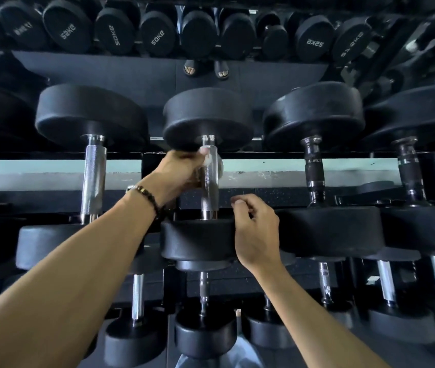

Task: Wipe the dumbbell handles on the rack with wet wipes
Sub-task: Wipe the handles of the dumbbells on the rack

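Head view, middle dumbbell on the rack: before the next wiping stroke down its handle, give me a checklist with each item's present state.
1. Wet wipe is between the left hand and the handle: ok, a pale wipe shows at the fingertips.
2. Left hand wraps the handle: ok, fingers curl round its upper part.
3. Lower handle free for the stroke: ok, bare knurled metal shows below the hand.
4. Right hand steadies the dumbbell: ok, it rests at the near head, holding nothing.
5. Wipe still moist: cannot tell.
6. Neighbouring left handle already wiped: cannot tell.
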Available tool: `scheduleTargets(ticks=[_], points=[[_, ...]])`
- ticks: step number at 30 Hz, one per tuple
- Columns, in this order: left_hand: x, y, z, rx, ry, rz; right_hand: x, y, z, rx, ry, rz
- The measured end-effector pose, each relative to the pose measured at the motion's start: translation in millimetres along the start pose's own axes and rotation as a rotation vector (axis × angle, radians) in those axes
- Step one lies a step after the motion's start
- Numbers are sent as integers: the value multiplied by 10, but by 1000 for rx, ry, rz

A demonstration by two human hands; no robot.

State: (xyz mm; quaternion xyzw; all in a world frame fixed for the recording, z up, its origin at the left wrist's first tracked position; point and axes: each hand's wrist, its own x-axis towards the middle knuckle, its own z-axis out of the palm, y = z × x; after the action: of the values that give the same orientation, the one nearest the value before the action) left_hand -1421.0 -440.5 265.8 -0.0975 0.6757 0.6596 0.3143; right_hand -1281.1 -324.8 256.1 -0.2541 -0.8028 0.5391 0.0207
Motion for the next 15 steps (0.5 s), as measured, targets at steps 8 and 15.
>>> scheduleTargets(ticks=[8, 15], points=[[-52, 68, 134, -183, 80, 110, -5, -17, -4, -41, 26, -4], [-160, -172, -39, 168, -46, 54, -15, -32, -17, -21, 48, -34]])
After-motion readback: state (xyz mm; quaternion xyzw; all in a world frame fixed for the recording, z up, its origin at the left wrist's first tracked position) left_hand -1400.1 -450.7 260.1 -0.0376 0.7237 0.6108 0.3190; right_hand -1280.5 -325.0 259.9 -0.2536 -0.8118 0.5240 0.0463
